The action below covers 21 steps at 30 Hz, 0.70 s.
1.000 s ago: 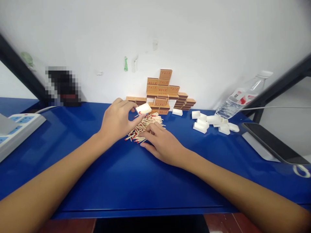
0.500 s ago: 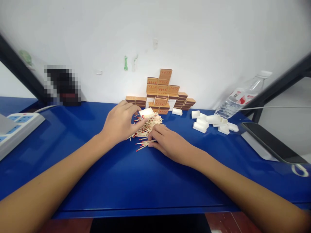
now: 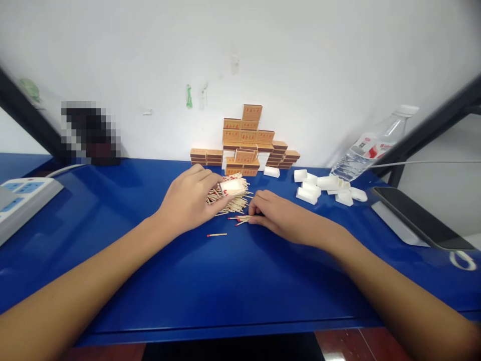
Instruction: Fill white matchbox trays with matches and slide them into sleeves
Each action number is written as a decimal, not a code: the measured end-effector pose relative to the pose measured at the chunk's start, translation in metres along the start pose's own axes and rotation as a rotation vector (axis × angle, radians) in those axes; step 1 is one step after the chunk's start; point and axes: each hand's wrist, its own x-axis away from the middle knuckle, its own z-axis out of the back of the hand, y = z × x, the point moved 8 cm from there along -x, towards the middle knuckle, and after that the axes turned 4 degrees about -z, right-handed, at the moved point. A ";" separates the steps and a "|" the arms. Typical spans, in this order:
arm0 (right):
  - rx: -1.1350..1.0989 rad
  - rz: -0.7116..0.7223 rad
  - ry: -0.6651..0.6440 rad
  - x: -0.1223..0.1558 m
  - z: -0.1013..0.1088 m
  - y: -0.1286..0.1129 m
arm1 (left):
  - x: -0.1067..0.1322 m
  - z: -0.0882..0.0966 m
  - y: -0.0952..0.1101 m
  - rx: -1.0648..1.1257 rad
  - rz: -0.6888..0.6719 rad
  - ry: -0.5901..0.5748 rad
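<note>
while our left hand pinches one tray, our right hand, closed on several matches, has cleared the heap: these separated, one stray match loose.

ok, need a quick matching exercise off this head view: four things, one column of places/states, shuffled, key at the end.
Column 1
1. Left hand
2. Right hand
3. Lone match
4. Bottle

Column 2
A. Lies by itself on the blue table, nearer the camera than the hands' fingertips
B. Holds a small white tray
C. See-through, with a red-and-white label
D. Pinches a few matches

Pairs: 1-B, 2-D, 3-A, 4-C
</note>
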 end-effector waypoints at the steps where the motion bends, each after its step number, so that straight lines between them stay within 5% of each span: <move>1: -0.012 -0.005 -0.006 0.001 0.002 0.005 | 0.000 -0.001 0.002 0.006 -0.016 -0.004; 21: -0.083 -0.036 -0.079 0.005 0.006 0.010 | 0.001 -0.006 0.013 0.070 -0.079 -0.073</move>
